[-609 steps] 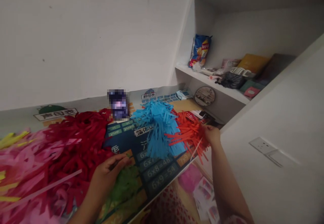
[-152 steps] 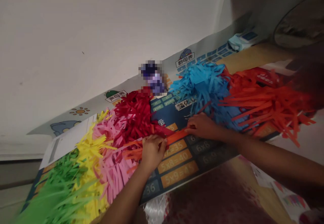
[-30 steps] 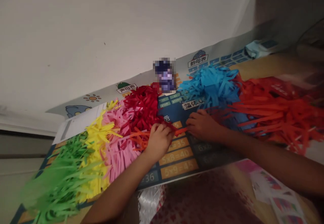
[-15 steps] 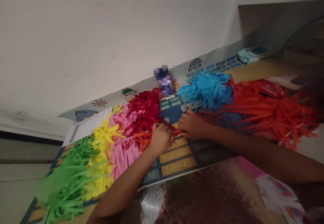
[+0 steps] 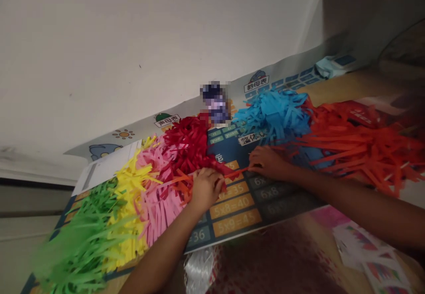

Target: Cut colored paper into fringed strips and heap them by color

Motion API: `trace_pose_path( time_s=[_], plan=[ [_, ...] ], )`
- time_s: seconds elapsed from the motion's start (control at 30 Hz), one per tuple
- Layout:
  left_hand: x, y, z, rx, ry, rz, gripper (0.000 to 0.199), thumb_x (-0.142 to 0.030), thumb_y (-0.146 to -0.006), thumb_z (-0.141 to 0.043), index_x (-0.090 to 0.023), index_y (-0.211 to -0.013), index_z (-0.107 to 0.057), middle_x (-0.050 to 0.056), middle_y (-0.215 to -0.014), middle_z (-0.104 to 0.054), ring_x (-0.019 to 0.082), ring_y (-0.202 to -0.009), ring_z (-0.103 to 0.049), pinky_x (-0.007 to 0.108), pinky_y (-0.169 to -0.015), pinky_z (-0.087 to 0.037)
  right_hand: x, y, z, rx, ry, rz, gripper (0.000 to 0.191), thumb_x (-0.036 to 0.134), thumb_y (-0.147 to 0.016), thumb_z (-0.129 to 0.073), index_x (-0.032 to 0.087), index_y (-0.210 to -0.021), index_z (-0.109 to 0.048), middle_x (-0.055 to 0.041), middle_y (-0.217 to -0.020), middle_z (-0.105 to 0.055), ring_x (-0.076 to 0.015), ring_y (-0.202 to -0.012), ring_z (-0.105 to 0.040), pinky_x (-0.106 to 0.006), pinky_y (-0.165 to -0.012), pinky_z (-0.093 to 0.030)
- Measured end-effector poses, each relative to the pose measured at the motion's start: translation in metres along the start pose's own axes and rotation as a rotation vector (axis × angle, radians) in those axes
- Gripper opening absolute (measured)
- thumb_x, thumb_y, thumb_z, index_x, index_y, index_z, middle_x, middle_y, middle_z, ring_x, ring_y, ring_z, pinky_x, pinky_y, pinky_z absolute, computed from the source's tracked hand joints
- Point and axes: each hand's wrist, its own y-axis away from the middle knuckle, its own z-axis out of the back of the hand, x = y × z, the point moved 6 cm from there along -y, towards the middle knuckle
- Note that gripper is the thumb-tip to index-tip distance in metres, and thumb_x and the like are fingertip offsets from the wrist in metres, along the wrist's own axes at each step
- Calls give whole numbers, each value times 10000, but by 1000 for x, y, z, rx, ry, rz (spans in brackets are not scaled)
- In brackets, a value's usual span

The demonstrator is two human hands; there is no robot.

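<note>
An orange-red paper strip (image 5: 237, 172) stretches between my two hands, low over the printed mat. My left hand (image 5: 206, 188) is closed on its left end, beside the dark red fringed paper (image 5: 191, 141) and some orange strips. My right hand (image 5: 269, 163) pinches the other end, just below the blue fringed paper (image 5: 274, 110). To the left of my left hand lie pink (image 5: 161, 214), yellow (image 5: 124, 236) and green (image 5: 83, 236) fringes side by side. Both hands' fingertips are partly hidden.
A large orange-red fringe pile (image 5: 361, 145) lies at the right. The mat (image 5: 237, 210) bears printed sums and meets the wall (image 5: 99, 63) behind. A pixelated dark object (image 5: 216, 108) stands near the wall. Below the mat's front edge is a clear plastic bag (image 5: 201, 269).
My right hand has moved to the right, away from my left hand, so a longer piece of the orange-red strip shows between them. The view has shifted slightly.
</note>
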Motion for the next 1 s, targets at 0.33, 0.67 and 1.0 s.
trace_pose_path(
  time_s=[0.33, 0.67, 1.0],
  plan=[
    [8, -6, -5, 49, 28, 105, 162, -278, -894, -546, -209, -832, -679, 52, -872, -665, 235, -901, -563, 394, -802, -360, -8, -5, -4, 84, -53, -156, 115, 290, -841, -672, 198, -779, -704, -39, -900, -651, -204, -907, -542, -321, -774, -308],
    [1, -14, -2, 97, -11, 7, 190, -214, -870, -575, -269, -1014, -686, 49, -975, -681, 244, -966, -538, 418, -820, -324, 2, -18, 3, 199, 18, -223, 37, 180, -783, -657, 209, -805, -653, -18, -866, -661, -201, -863, -542, -304, -708, -272],
    [-38, -10, -2, 72, -233, -291, 186, -198, -893, -538, -245, -968, -702, 61, -916, -672, 247, -942, -493, 451, -842, -300, 67, -19, -16, 159, 428, 227, 208, 143, -918, -481, 171, -843, -673, -77, -831, -661, -192, -778, -528, -392, -766, -257]
  ],
)
